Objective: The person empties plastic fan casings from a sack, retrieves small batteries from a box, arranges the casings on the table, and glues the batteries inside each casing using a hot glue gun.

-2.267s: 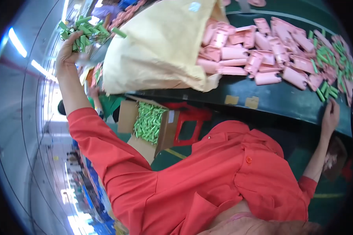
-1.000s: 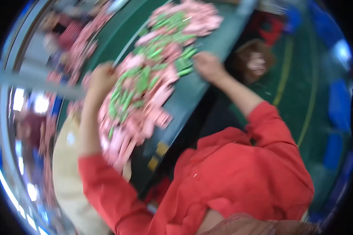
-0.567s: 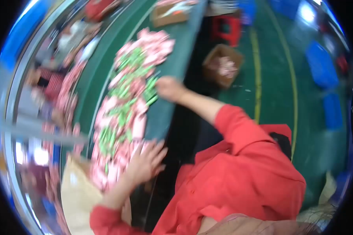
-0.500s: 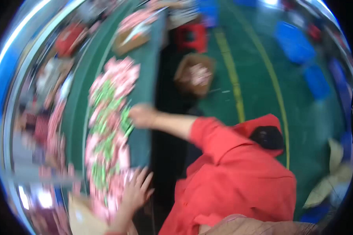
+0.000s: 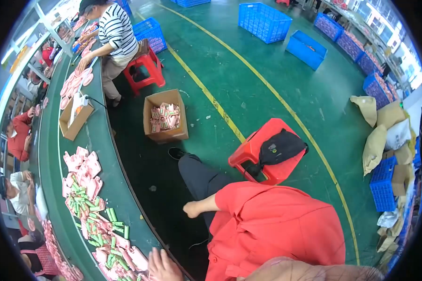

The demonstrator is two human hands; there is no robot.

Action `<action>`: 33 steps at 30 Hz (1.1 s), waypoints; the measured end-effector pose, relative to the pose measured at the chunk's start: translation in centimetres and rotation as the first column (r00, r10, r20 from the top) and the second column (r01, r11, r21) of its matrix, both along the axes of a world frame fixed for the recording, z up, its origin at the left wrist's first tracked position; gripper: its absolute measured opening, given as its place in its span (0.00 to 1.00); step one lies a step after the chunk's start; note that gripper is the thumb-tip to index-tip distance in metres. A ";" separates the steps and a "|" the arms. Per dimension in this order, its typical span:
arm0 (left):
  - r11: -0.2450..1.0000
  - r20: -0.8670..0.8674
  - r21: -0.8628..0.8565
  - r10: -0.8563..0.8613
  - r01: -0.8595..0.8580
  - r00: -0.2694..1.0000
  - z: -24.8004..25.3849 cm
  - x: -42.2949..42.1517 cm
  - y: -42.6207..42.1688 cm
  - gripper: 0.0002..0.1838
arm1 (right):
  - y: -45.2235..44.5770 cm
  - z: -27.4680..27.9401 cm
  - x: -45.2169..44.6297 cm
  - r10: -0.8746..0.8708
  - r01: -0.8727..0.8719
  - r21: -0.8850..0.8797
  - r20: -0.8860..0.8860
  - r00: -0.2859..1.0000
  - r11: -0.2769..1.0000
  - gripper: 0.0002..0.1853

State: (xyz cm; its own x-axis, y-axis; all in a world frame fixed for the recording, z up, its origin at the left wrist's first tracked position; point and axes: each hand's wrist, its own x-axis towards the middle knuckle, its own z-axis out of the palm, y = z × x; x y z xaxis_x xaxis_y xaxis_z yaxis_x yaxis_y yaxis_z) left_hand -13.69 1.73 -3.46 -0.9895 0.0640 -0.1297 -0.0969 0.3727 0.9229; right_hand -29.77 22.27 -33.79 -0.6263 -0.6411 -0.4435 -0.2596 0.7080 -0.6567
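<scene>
My left hand (image 5: 163, 267) is at the table's edge by the near end of the pile, fingers spread, with nothing seen in it. Beside it lie pink plastic parts (image 5: 138, 257), heaped along the green tabletop (image 5: 112, 182). Many small green cylinders (image 5: 111, 214), which look like batteries, are scattered over the middle and near part of the heap. My right hand (image 5: 191, 209) is off the table, low in front of my red shirt. Its fingers are hidden, and I see nothing held there.
A cardboard box (image 5: 179, 133) of pink parts stands on the floor, near a red stool (image 5: 286, 172) with a black bag on it. Another open box (image 5: 81, 121) sits on the table. A co-worker in stripes (image 5: 117, 30) works farther along. Blue crates (image 5: 266, 23) stand beyond.
The view has swung and sharpened. My right hand has left the pile's edge and come back off the table. The left hand remains beside the pile, at the bottom of the view.
</scene>
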 end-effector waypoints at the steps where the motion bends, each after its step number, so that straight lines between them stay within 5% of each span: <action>1: 0.817 -0.156 -0.553 -0.296 0.166 0.942 -0.2 -0.1 0.0 0.32 | 0.2 1.6 0.5 0.147 -0.148 0.092 0.015 0.989 0.985 0.12; 2: 0.346 -0.115 -0.929 -0.602 0.129 0.790 -0.4 -0.5 0.1 0.31 | -0.7 0.7 0.7 0.321 -0.326 0.157 0.056 0.946 0.932 0.12; 4: 0.398 -0.213 -0.915 -0.605 0.060 0.768 -0.1 -0.6 0.8 0.26 | -2.1 -0.3 1.4 0.577 -0.594 0.259 0.145 0.804 0.762 0.15; 6: 0.473 -0.148 -0.875 -0.469 0.106 0.871 0.6 -0.9 0.9 0.25 | -4.4 -8.4 4.2 0.637 -0.802 0.255 0.500 0.587 0.540 0.19; 7: 0.458 -0.132 -0.866 -0.597 0.202 0.791 -2.4 -0.3 -2.0 0.25 | -5.6 -12.4 5.5 0.612 -0.881 0.212 0.651 0.449 0.422 0.22; 8: 0.334 -0.025 -0.894 -0.703 0.298 0.711 -3.2 -0.7 -3.5 0.28 | -4.8 -10.6 5.2 0.573 -0.828 0.234 0.626 0.530 0.510 0.22; 11: 0.418 -0.009 -0.847 -0.627 0.327 0.779 -3.3 -1.5 -5.0 0.27 | -2.5 -6.6 2.1 0.368 -0.524 0.316 0.439 0.820 0.791 0.21; 16: 0.459 0.077 -0.801 -0.559 0.385 0.825 -2.9 -3.5 -6.9 0.25 | -1.1 -7.3 -5.0 0.067 -0.183 0.404 0.286 0.956 0.896 0.21; 24: 0.586 0.318 -0.678 -0.311 0.444 0.896 0.4 -3.7 -2.7 0.23 | -8.6 -2.3 -26.1 0.030 -0.022 0.202 -0.039 0.999 0.979 0.21; 33: 0.614 0.367 -0.684 -0.178 0.395 0.913 1.9 -3.5 -1.0 0.22 | -22.5 8.4 -38.5 0.200 -0.218 -0.061 -0.219 0.955 0.974 0.21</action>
State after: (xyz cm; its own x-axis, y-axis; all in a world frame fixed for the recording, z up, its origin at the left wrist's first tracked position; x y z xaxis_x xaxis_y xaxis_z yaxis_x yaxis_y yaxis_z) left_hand -17.17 0.77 -1.56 -0.8647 0.1155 -0.4888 -0.0370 0.9559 0.2913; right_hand -68.28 -0.26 -25.34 -0.5476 -0.7967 -0.2558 -0.5346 0.5683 -0.6254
